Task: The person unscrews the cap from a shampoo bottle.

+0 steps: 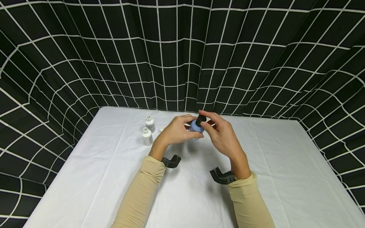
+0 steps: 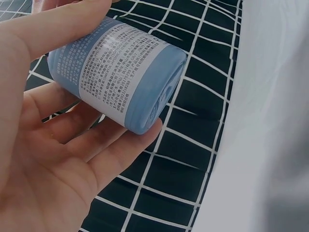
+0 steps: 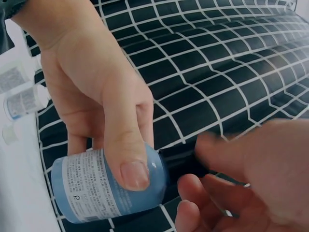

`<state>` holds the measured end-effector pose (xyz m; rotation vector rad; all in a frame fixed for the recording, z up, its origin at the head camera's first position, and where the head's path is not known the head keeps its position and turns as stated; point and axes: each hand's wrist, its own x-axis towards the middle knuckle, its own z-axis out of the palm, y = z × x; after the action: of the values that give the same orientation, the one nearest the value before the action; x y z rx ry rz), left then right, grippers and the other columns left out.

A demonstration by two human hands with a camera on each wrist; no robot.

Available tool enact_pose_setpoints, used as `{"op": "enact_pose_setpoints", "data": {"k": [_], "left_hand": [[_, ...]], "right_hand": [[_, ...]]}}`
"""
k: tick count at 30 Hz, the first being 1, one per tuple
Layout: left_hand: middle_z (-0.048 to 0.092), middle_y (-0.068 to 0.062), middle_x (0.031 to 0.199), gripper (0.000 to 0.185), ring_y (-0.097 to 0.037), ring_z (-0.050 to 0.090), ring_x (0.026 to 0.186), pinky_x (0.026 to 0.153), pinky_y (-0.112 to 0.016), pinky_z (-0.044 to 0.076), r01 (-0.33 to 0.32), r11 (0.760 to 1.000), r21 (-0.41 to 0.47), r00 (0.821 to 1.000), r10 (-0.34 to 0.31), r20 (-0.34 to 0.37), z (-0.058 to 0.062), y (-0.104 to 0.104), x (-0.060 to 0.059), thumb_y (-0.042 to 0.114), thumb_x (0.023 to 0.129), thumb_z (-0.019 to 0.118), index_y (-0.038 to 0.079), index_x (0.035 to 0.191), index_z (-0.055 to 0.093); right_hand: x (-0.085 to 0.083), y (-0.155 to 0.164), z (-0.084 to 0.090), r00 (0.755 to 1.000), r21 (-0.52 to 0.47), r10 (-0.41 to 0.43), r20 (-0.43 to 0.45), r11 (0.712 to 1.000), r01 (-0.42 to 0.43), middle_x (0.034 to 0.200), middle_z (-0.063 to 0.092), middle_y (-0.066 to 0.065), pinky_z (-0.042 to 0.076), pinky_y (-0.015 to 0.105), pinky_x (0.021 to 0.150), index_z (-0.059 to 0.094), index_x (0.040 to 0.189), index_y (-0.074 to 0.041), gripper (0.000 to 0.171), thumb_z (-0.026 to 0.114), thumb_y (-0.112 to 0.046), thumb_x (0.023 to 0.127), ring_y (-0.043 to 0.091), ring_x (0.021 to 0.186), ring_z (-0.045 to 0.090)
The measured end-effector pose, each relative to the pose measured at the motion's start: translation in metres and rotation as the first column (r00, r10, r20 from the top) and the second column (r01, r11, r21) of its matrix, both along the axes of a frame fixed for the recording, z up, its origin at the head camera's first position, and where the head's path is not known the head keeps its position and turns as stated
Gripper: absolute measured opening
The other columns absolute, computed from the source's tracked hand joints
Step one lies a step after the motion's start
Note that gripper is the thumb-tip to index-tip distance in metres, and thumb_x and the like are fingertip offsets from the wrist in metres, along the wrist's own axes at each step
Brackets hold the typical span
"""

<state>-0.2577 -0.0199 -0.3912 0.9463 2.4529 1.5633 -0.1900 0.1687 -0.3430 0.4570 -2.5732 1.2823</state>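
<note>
A small blue bottle (image 1: pixel 195 127) with a printed white label (image 2: pixel 120 70) is held above the table, tilted almost onto its side. My left hand (image 1: pixel 177 129) grips its body, thumb on one side and fingers on the other. My right hand (image 1: pixel 221 134) is at the black top (image 3: pixel 181 159) of the bottle and pinches it between thumb and fingers. In the right wrist view the right thumb is blurred, and fingers cover part of the black top. The bottle's moulded base (image 2: pixel 166 94) faces the left wrist camera.
Two white bottles, a rear one (image 1: pixel 150 124) and a front one (image 1: pixel 147 136), stand uncapped left of my left hand. A small white cap (image 1: pixel 162 129) lies beside them, partly hidden by that hand. A white cloth (image 1: pixel 285 164) covers the table; a black gridded curtain (image 1: pixel 176 63) surrounds it.
</note>
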Motion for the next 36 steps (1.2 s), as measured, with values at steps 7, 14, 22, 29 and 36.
{"op": "enact_pose_setpoints", "data": {"k": [7,14,22,29,36], "left_hand": [[0.071,0.010,0.117,0.051,-0.006,0.065,0.103,0.087,-0.024,0.060,0.010,1.000,0.008,1.000,-0.010,-0.013,-0.0015,0.0010,0.0000,0.037,0.080,0.088,0.027,0.127,0.071],[0.071,0.011,0.115,0.053,-0.005,0.066,0.101,0.092,-0.024,0.059,0.023,1.000,0.011,1.000,-0.023,-0.013,-0.0026,0.0028,0.0001,0.037,0.079,0.088,0.025,0.127,0.070],[0.071,0.009,0.117,0.055,-0.007,0.066,0.104,0.090,-0.025,0.060,0.028,1.000,0.006,0.999,-0.028,-0.015,-0.0031,0.0021,-0.0003,0.036,0.079,0.088,0.024,0.130,0.069],[0.070,0.007,0.119,0.057,-0.010,0.067,0.103,0.087,-0.024,0.061,0.013,1.000,-0.001,1.000,-0.013,-0.011,-0.0027,0.0016,-0.0005,0.035,0.080,0.088,0.021,0.131,0.068],[0.070,0.008,0.119,0.056,-0.009,0.066,0.103,0.087,-0.024,0.060,-0.001,1.000,-0.005,1.000,0.001,-0.002,-0.0012,0.0008,-0.0004,0.035,0.079,0.089,0.023,0.129,0.069]], "right_hand": [[-0.0007,0.0020,0.0002,0.997,-0.067,-0.071,0.021,0.995,0.072,0.126,0.063,0.003,0.054,0.020,0.078,0.063,0.136,-0.015,0.049,0.077,-0.033,0.092,0.017,0.096,0.065],[-0.0068,-0.0008,-0.0063,0.990,-0.094,-0.133,0.039,0.986,0.136,0.114,0.065,0.007,0.053,0.020,0.076,0.065,0.119,-0.009,0.041,0.081,-0.032,0.089,0.020,0.095,0.064],[-0.0071,-0.0008,-0.0065,0.993,-0.087,-0.117,0.025,0.989,0.119,0.115,0.069,0.007,0.055,0.019,0.079,0.069,0.122,-0.009,0.037,0.080,-0.027,0.091,0.020,0.098,0.067],[-0.0045,0.0014,-0.0048,0.999,-0.049,-0.017,-0.034,0.999,0.016,0.128,0.069,0.005,0.054,0.022,0.088,0.069,0.131,-0.011,0.032,0.067,-0.012,0.099,0.020,0.116,0.066],[-0.0017,0.0015,-0.0008,1.000,-0.040,0.019,0.001,0.999,-0.019,0.139,0.065,0.003,0.053,0.021,0.087,0.065,0.137,-0.013,0.036,0.063,-0.012,0.101,0.022,0.119,0.066]]}}
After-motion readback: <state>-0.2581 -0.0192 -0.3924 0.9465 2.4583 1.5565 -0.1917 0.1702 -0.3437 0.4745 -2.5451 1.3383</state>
